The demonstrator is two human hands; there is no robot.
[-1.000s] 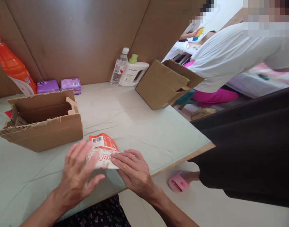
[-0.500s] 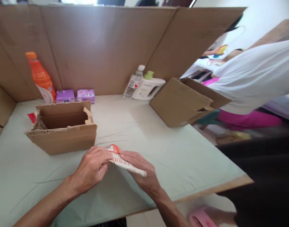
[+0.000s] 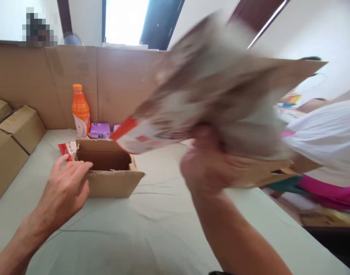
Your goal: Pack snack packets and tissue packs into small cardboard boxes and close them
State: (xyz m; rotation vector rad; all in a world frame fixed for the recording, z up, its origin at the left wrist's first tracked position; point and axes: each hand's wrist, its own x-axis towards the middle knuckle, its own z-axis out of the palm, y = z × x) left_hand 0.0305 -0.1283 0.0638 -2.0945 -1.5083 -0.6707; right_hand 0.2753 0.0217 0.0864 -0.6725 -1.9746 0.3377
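Observation:
My right hand (image 3: 207, 164) is raised and grips a large printed bag (image 3: 175, 107), smeared by motion. The bag is white and brown with an orange-red edge, and it looks flat and opened out. It covers part of the back wall. Beside the near left corner of an open cardboard box (image 3: 112, 185), my left hand (image 3: 64, 187) holds nothing, its fingers bent and apart. Whether those fingertips touch the box I cannot tell. Close behind them, a red and cream packet (image 3: 71, 149) lies against the box's left side.
An orange drink bottle (image 3: 81, 110) and a purple pack (image 3: 99, 130) stand by the cardboard wall (image 3: 129, 84). Closed cardboard boxes (image 3: 23, 128) sit at the left. Another person's white top (image 3: 329, 137) shows at the right, beyond a partly hidden box (image 3: 257, 172).
The folded bag has left my left hand; my right hand has swung it up, spread out. My left hand has moved left to the box. The head view has tilted up and turned left.

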